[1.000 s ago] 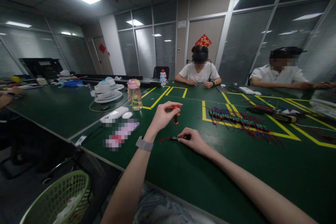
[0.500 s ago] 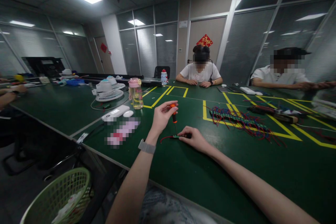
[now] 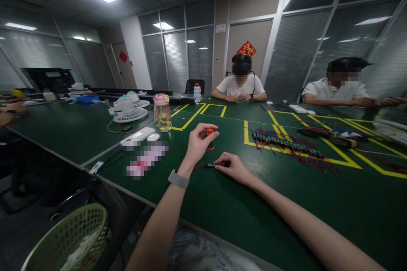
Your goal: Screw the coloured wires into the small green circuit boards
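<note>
In my left hand (image 3: 201,140) is a small screwdriver (image 3: 210,139) with an orange and black handle. It stands nearly upright, its thin shaft pointing down at a small green circuit board (image 3: 210,165). Whether the tip sits in a screw is too small to tell. My right hand (image 3: 233,166) pinches the board's right end against the green table (image 3: 254,216). A red wire (image 3: 199,166) runs off the board's left side.
A row of wired circuit boards (image 3: 286,144) lies to the right inside yellow tape. Leftward are a pink-lidded bottle (image 3: 163,114), a white power bank (image 3: 138,136) and a white fan (image 3: 129,110). Two people sit across the table. A green basket (image 3: 68,233) stands below the left edge.
My left fingers have shifted around the screwdriver handle, with the thumb now further across. The right hand keeps its pinch on the board. The whole view has moved slightly.
</note>
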A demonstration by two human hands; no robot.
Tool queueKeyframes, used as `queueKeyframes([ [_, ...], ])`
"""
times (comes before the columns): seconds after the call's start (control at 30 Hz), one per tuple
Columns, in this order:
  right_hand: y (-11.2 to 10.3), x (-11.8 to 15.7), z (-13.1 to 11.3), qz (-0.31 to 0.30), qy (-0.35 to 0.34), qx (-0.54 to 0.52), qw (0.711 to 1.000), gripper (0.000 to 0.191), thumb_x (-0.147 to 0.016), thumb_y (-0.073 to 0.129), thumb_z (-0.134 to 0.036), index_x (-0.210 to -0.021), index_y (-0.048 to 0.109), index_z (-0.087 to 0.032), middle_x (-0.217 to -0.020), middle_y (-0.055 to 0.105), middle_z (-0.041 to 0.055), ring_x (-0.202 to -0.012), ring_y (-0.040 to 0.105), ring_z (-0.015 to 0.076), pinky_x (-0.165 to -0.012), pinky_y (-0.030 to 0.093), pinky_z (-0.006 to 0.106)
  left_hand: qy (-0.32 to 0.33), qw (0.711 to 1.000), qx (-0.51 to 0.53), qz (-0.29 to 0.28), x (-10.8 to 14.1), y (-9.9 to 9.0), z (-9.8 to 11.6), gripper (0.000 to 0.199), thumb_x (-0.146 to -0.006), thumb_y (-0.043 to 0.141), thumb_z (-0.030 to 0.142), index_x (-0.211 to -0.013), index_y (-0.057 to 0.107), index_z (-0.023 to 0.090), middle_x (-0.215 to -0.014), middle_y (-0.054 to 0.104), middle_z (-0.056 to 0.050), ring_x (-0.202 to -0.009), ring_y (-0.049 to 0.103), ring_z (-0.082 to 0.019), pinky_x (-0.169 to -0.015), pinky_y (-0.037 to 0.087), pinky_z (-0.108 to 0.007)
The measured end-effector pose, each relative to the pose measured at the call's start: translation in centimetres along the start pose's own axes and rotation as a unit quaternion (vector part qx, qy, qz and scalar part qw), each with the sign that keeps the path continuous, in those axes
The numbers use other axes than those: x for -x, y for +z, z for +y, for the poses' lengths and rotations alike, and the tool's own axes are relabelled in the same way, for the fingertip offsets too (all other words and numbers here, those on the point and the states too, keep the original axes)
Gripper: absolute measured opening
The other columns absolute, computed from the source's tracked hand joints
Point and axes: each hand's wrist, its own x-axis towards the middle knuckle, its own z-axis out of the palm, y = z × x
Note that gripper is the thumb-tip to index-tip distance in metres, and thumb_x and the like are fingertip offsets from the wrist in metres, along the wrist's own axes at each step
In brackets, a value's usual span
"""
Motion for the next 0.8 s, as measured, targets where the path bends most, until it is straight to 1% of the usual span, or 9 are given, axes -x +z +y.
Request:
queueKeyframes([
  [0.1,-0.01,0.01,-0.05,0.001,0.001,-0.002,1.000,0.013,-0.076,0.065,-0.020,-0.085,0.074,-0.017,-0.078,0.061,0.0038,-0.072,0.057,0.0152,-0.066,0.047,0.027,0.034,0.996,-0.068,0.038,-0.01,0.09,-0.03,0.018,-0.084,0.058,0.033,-0.093,0.069,0.022,-0.102,0.056,-0.005,-0.094,0.056,-0.015,-0.082,0.047,-0.027],
  [0.17,0.01,-0.01,0.01,0.001,0.001,-0.005,1.000,0.013,-0.076,0.065,-0.020,-0.085,0.074,-0.017,-0.078,0.061,0.0039,-0.072,0.057,0.0152,-0.066,0.047,0.027,0.037,0.998,-0.046,0.018,-0.12,-0.04,-0.03,0.025,-0.090,0.046,0.030,-0.102,0.067,0.024,-0.117,0.052,-0.006,-0.112,0.051,-0.018,-0.093,0.043,-0.031],
  [0.23,0.03,-0.02,0.09,-0.001,0.000,-0.006,1.000,0.013,-0.076,0.065,-0.019,-0.085,0.074,-0.017,-0.079,0.062,0.0041,-0.072,0.057,0.0153,-0.066,0.046,0.027,0.018,0.999,0.035,-0.026,-0.25,-0.20,-0.05,0.029,-0.092,0.042,0.028,-0.111,0.063,0.024,-0.127,0.051,-0.007,-0.118,0.049,-0.020,-0.097,0.042,-0.035],
  [0.3,0.04,-0.02,0.14,-0.003,-0.004,-0.004,1.000,0.013,-0.076,0.065,-0.019,-0.085,0.074,-0.017,-0.079,0.062,0.0041,-0.072,0.057,0.0154,-0.066,0.046,0.027,-0.016,0.992,0.115,-0.056,-0.32,-0.30,-0.10,0.031,-0.091,0.044,0.029,-0.117,0.059,0.022,-0.125,0.055,-0.009,-0.112,0.056,-0.021,-0.094,0.045,-0.038],
  [0.37,0.04,-0.02,0.14,-0.003,-0.005,-0.002,1.000,0.013,-0.076,0.065,-0.019,-0.085,0.074,-0.018,-0.078,0.062,0.0038,-0.072,0.057,0.0154,-0.066,0.046,0.027,-0.038,0.989,0.130,-0.050,-0.30,-0.29,-0.17,0.031,-0.088,0.050,0.031,-0.116,0.059,0.019,-0.116,0.061,-0.010,-0.100,0.061,-0.020,-0.088,0.049,-0.037],
  [0.5,0.02,0.00,0.06,0.001,-0.004,-0.001,1.000,0.012,-0.076,0.065,-0.020,-0.084,0.074,-0.018,-0.078,0.062,0.0038,-0.072,0.057,0.0154,-0.066,0.046,0.027,0.011,0.999,-0.016,0.034,-0.06,-0.09,-0.18,0.023,-0.077,0.066,0.033,-0.094,0.068,0.019,-0.094,0.062,-0.005,-0.084,0.060,-0.016,-0.078,0.050,-0.031],
  [0.6,0.02,-0.01,0.08,0.001,-0.002,-0.001,1.000,0.012,-0.076,0.066,-0.019,-0.084,0.074,-0.017,-0.078,0.061,0.0038,-0.071,0.056,0.0152,-0.066,0.046,0.027,0.061,0.990,-0.112,0.062,-0.02,-0.07,-0.02,0.018,-0.082,0.060,0.033,-0.094,0.070,0.023,-0.104,0.056,-0.006,-0.099,0.056,-0.017,-0.090,0.046,-0.032],
  [0.7,0.04,-0.03,0.19,0.004,-0.004,-0.007,1.000,0.012,-0.075,0.066,-0.019,-0.084,0.074,-0.016,-0.078,0.061,0.0040,-0.071,0.056,0.0152,-0.065,0.046,0.027,0.060,0.996,-0.063,0.017,-0.23,-0.18,0.02,0.028,-0.092,0.042,0.030,-0.108,0.065,0.024,-0.122,0.053,-0.007,-0.115,0.050,-0.019,-0.097,0.043,-0.036],
  [0.8,0.03,-0.04,0.21,0.001,-0.005,-0.011,1.000,0.012,-0.076,0.066,-0.020,-0.084,0.074,-0.016,-0.078,0.061,0.0041,-0.071,0.057,0.0154,-0.065,0.046,0.027,0.002,0.999,0.043,-0.021,-0.43,-0.26,-0.18,0.029,-0.090,0.045,0.030,-0.114,0.059,0.020,-0.119,0.058,-0.009,-0.103,0.060,-0.020,-0.087,0.050,-0.036],
])
